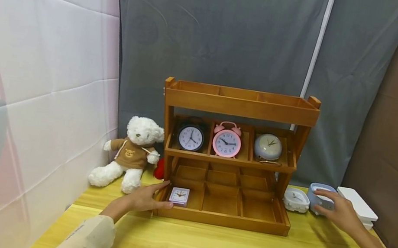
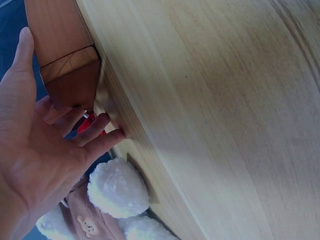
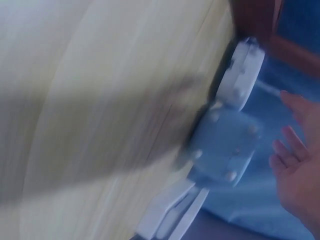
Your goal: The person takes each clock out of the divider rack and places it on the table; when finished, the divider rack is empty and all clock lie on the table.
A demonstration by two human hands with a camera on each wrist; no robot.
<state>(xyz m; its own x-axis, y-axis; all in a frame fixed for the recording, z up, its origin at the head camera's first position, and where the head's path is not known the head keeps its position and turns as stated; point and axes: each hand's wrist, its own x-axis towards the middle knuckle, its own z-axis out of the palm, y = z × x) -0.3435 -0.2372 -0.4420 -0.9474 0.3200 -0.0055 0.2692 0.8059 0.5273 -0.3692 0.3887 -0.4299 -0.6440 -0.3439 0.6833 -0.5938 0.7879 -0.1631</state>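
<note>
My left hand [image 1: 145,198] is at the lower left corner of a brown wooden shelf [image 1: 222,221], fingers spread; the left wrist view shows it against the shelf's end [image 2: 70,75]. Just beside it, a small square white clock [image 1: 179,195] sits in the lowest left compartment. At the right, my right hand [image 1: 340,211] hovers by a blue rounded clock [image 1: 314,198], thumb and fingers apart. The right wrist view shows a gap between that hand [image 3: 302,165] and the blue clock [image 3: 227,145], whose underside with small feet faces the camera. A white clock [image 1: 296,200] stands to its left.
The middle tier holds a black clock [image 1: 190,137], a pink twin-bell clock [image 1: 226,142] and a round pale clock [image 1: 268,147]. A white plush toy [image 1: 130,154] sits left of the shelf, near a red object [image 1: 159,169]. White boxes [image 1: 357,205] lie at the far right.
</note>
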